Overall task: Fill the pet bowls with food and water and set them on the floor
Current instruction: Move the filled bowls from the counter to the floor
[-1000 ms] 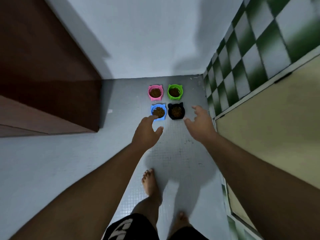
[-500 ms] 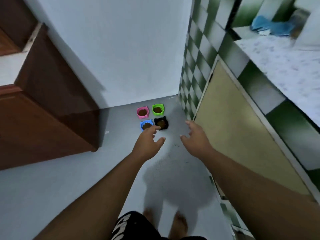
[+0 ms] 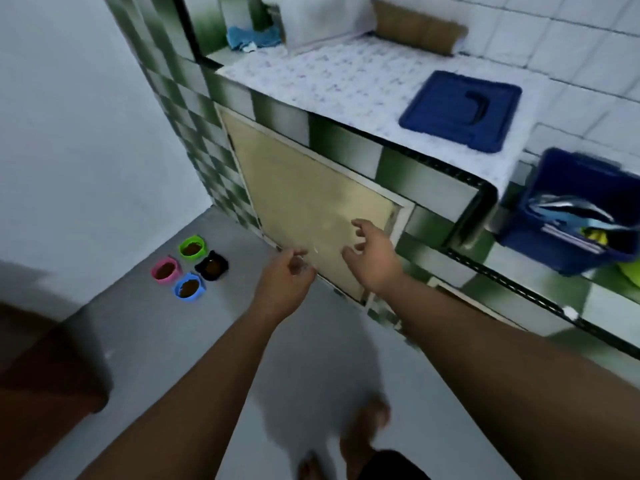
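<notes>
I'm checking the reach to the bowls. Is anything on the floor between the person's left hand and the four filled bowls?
Nothing visible does. Only bare grey floor lies between the left hand and the black bowl, nearest of the four; the blue bowl, green bowl and pink bowl cluster right beside it.

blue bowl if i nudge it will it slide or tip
The blue bowl looks low and wide, so it would probably slide on the smooth floor, not tip. Likely light plastic; its food might scatter if jolted.
</notes>
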### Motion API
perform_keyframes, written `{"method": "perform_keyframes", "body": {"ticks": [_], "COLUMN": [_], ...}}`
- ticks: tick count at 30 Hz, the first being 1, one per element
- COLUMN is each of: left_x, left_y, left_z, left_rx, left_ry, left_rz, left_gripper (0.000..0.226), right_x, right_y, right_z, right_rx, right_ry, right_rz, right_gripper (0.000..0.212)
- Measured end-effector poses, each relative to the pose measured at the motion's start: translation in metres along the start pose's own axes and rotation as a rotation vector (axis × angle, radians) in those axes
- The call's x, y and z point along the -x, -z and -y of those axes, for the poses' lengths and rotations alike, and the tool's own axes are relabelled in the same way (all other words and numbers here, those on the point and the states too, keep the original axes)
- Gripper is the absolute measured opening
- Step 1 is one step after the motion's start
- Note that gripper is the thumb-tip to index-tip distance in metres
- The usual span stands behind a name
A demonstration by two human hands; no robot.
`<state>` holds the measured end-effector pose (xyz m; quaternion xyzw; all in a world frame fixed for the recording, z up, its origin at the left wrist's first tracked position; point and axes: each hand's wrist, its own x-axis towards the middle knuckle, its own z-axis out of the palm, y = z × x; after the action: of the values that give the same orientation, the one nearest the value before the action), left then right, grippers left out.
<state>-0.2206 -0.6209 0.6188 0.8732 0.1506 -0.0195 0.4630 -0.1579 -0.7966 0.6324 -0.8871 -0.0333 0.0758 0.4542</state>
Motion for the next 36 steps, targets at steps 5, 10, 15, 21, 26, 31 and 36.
{"method": "perform_keyframes", "body": {"ticks": [5,10,15,21,26,31,36], "left_x": [0.031,0.061,0.094,0.116,0.116,0.093,0.066], "left_y": [-0.089,-0.182,-0.285,-0.387,-0.430,-0.469,-0.513], "left_z": [-0.062,-0.132,-0.195,-0.253,-0.291,-0.310,-0.309], "left_rx": [-0.007,0.016,0.059,0.040,0.012,0.027,0.004], "left_ry": [-0.111,-0.197,-0.217,-0.177,-0.202,-0.198,-0.168], "left_rz": [0.168,0.277,0.334,0.381,0.424,0.509,0.651], "left_gripper": [0.031,0.025,0.023,0.025,0.024,0.041,0.075], "right_x": [0.059,0.102,0.129,0.141,0.134,0.108,0.072], "right_y": [0.102,0.199,0.295,0.381,0.419,0.438,0.464], "right_z": [-0.070,-0.149,-0.228,-0.305,-0.340,-0.367,-0.388], "right_rx": [-0.027,-0.067,0.002,-0.002,-0.028,-0.043,-0.025], "right_ry": [-0.062,-0.142,-0.169,-0.206,-0.233,-0.263,-0.326], "right_rz": [-0.148,-0.272,-0.330,-0.398,-0.419,-0.435,-0.494], "right_gripper": [0.055,0.051,0.053,0.052,0.053,0.054,0.054]}}
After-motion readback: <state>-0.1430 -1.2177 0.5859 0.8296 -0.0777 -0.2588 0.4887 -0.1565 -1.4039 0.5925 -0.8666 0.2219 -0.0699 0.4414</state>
